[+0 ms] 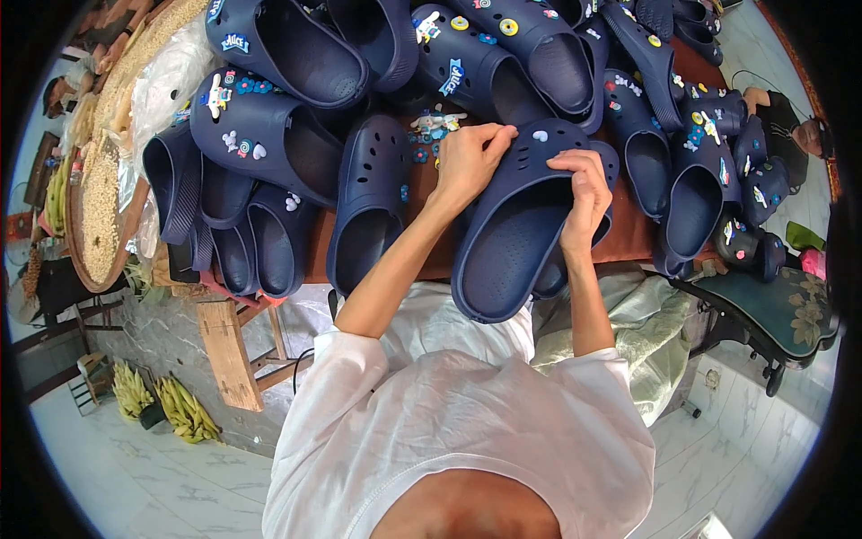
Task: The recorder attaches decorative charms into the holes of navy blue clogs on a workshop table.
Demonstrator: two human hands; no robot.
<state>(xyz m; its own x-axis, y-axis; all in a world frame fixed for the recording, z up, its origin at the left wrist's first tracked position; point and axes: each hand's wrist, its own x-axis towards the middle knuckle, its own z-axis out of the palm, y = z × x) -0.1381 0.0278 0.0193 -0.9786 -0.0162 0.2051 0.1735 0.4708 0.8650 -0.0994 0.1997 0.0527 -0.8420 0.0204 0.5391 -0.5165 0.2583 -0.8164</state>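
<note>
In front of me a navy foam clog [499, 238] is tilted, its opening toward me and its holed toe pointing away. A small white charm [540, 136] sits among the holes. My right hand [585, 193] grips the clog's right side, fingers curled over the upper. At the toe's left edge, my left hand [469, 163] is closed in a pinch; whatever is between its fingertips is hidden. Just beyond that hand lies a cluster of colourful charms [437, 122]. Left of my left forearm stands another navy clog [366, 184] with bare holes on its top.
Many navy clogs [260, 135], several with charms, crowd the brown-covered table [435, 263]. A wooden stool [230, 355] stands at the left, with bananas [186, 410] on the floor. A chair [768, 310] is at the right. Another person [783, 135] sits at the far right.
</note>
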